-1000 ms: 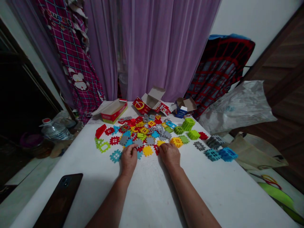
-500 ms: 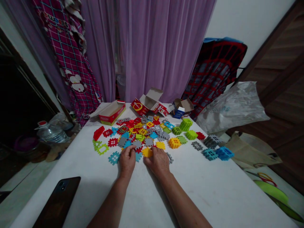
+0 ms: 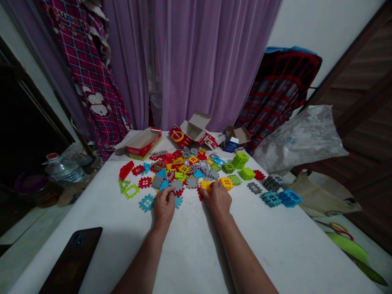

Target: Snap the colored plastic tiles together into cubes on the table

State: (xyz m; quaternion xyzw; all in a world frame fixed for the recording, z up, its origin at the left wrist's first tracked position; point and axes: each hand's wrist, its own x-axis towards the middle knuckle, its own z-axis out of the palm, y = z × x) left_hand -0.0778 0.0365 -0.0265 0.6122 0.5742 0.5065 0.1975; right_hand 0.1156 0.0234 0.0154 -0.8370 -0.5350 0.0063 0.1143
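Phone (image 3: 71,261), 7 o'clock: lower end cut by bottom edge. Left hand (image 3: 163,206): fingers curled under, grip hidden. Yellow tile (image 3: 206,185): partly covered by right hand (image 3: 219,198). Box (image 3: 180,137), 12 o'clock: print too small to read.

My left hand (image 3: 164,206) is palm down, knuckles up, fingers curled under. My right hand (image 3: 219,198) is palm down near it, fingers bent forward. My left forearm (image 3: 143,257) and right forearm (image 3: 241,253) are bare, extended forward and converging. Whether either hand grips is not discernible.
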